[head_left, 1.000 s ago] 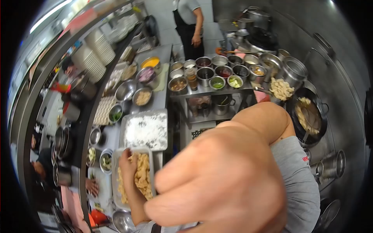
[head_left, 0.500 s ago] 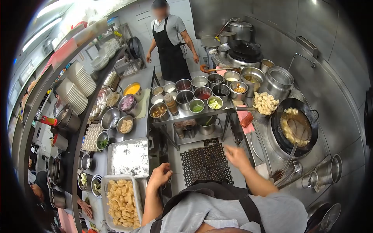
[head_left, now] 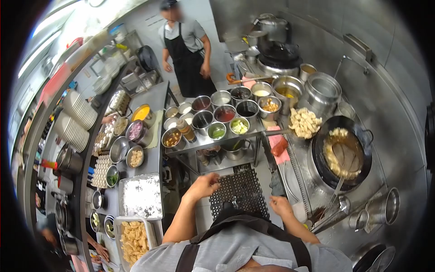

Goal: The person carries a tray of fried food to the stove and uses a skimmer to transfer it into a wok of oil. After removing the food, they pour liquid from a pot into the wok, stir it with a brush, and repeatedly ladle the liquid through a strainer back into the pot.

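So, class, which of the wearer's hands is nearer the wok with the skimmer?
Right. In view, the right hand sits below and left of the wok, apart from it; the left hand is farther left, by the left edge of the mat.

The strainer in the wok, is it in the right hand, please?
No, the right hand hangs apart from the strainer, which lies in the wok.

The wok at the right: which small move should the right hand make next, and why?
Probably reach the right hand toward the skimmer: it lies in the wok among pale food, its handle sticks out, and the hand appears empty.
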The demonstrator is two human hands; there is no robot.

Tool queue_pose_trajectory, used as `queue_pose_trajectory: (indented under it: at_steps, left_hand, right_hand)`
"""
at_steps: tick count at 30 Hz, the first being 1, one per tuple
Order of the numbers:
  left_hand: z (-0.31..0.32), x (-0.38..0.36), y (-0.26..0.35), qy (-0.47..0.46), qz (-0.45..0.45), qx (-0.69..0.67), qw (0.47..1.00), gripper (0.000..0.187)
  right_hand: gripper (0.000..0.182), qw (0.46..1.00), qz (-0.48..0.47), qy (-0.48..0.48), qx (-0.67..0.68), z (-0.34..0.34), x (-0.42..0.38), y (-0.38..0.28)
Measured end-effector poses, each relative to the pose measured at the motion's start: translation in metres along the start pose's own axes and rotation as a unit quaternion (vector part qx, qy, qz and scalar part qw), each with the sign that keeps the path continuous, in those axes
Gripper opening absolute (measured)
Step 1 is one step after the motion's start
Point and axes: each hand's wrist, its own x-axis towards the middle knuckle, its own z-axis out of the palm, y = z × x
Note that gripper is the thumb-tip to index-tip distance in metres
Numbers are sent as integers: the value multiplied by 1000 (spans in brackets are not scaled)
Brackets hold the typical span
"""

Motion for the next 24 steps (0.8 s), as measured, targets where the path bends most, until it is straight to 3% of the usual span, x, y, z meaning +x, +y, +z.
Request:
queue_pose_trajectory:
  at_steps: [4,8,10,13,15,17,19,20,21,23,24]
  left_hand:
    - [-1,53,1,-40,40,17,998,39]
    - [5,114,-8,-71,65,-12,995,38]
    - [8,153,-19,-89,80,-46,992,35]
    - [13,224,-18,-99,96,-69,988,30]
    - [29,283,-23,-165,25,-123,978,28]
    - [58,327,-16,-202,-61,-262,942,35]
    - [101,378,-26,-273,-148,-291,905,41]
    - [114,389,-17,-308,-159,-309,886,47]
    - [131,407,-12,-366,-213,-334,842,40]
    - [162,427,-9,-451,-217,-440,745,36]
    - [174,433,-4,-464,-218,-437,739,36]
  right_hand:
    - [30,999,-4,30,-15,-5,3,3]
    - [28,992,119,-6,40,19,-27,1]
    - [29,987,134,-84,38,28,-38,1]
    - [30,981,188,-40,15,61,-38,26]
    - [30,973,228,-33,1,60,-41,18]
    - [30,963,253,-14,94,38,-21,-15]
    - [31,960,279,-10,33,52,-16,-10]
    - [33,953,294,34,72,73,-25,8]
    - [32,949,299,57,79,73,-31,0]
    - [31,931,343,98,78,77,-42,-15]
    - [31,925,356,103,77,80,-52,-19]
